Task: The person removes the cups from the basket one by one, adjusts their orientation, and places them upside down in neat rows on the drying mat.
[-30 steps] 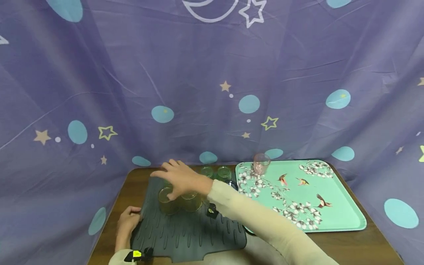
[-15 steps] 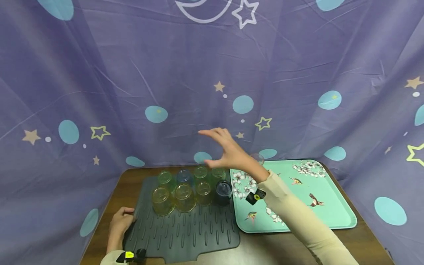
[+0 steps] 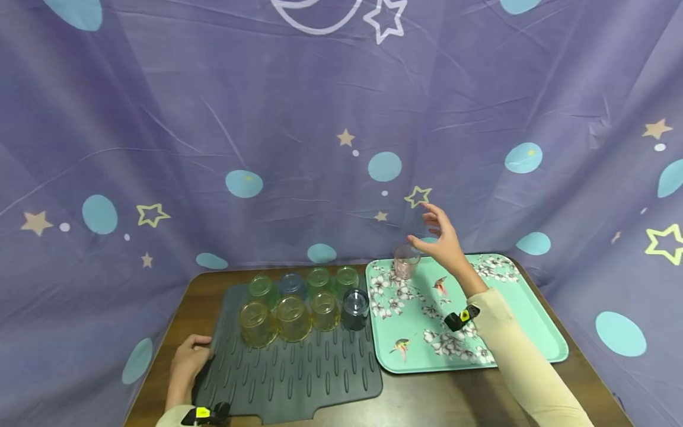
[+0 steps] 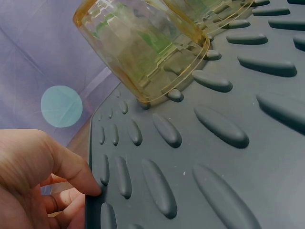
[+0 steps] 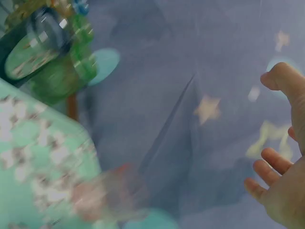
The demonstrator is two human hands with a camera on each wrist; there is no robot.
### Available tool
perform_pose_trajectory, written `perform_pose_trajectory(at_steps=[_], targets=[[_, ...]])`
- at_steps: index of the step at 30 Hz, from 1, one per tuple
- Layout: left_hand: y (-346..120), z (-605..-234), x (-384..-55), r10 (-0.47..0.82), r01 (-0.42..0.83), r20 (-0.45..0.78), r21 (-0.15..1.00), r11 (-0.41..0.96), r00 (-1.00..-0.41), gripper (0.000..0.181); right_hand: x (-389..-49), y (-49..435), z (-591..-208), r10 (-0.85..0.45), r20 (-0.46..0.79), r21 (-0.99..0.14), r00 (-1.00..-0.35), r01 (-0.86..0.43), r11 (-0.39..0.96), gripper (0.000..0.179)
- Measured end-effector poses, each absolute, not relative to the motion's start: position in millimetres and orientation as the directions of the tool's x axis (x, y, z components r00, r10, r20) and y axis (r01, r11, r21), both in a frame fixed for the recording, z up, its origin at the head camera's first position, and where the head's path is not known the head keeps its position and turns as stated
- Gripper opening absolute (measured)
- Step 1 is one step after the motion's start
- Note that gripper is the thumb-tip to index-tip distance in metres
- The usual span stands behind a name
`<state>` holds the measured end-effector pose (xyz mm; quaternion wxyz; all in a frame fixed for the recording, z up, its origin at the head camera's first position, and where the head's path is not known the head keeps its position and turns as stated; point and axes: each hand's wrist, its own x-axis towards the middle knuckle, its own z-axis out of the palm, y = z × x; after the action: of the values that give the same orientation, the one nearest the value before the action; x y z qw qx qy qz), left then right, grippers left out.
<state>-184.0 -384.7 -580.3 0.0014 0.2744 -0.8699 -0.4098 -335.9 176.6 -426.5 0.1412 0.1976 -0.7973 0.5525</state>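
Observation:
My left hand [image 3: 187,362] holds the left edge of a dark grey ridged drying mat [image 3: 304,385]; in the left wrist view the tip of its thumb [image 4: 88,181] presses on the mat's rim, the other fingers curled beside it. Raised over the back of a mint tray [image 3: 525,314], my right hand [image 3: 443,240] has its thumb and fingers spread with nothing between them. Just left of and below it, a pink glass [image 3: 405,264] stands on the tray's back left corner. In the right wrist view that glass is blurred.
Upside-down glasses fill the mat's back half in two rows. Yellow ones [image 3: 258,325] and a dark blue one [image 3: 354,309] stand in front; green ones [image 3: 264,289] and a blue one [image 3: 292,284] stand behind. A purple curtain [image 3: 299,118] hangs behind the table.
My right hand has swept right from above the glasses on the mat to over the tray, near the pink glass. The left hand keeps its place at the mat's edge.

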Motion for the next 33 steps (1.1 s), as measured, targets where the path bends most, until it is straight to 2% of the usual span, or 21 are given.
perform_pose_trajectory(at_steps=[6, 15, 22, 33], targets=[[-384, -580, -183, -0.492, -0.481, -0.206, 0.694, 0.536, -0.846, 0.041, -361, 203, -486, -0.085, 0.307, -0.903, -0.948, -0.318, 0.288, 0.086], [-382, -580, -182, -0.484, -0.497, -0.239, 0.694, 0.521, -0.842, 0.042, -371, 208, -538, -0.089, 0.100, -0.954, -0.991, -0.121, 0.274, 0.092], [-382, -581, -181, -0.502, -0.471, -0.186, 0.703, 0.532, -0.845, 0.041, -376, 203, -566, -0.098, 0.017, -0.950, -0.995, -0.046, 0.310, 0.093], [-379, -579, -180, -0.514, -0.471, -0.182, 0.714, 0.517, -0.839, 0.039, -378, 191, -593, -0.080, 0.021, -0.933, -0.997, -0.048, 0.356, 0.090]])
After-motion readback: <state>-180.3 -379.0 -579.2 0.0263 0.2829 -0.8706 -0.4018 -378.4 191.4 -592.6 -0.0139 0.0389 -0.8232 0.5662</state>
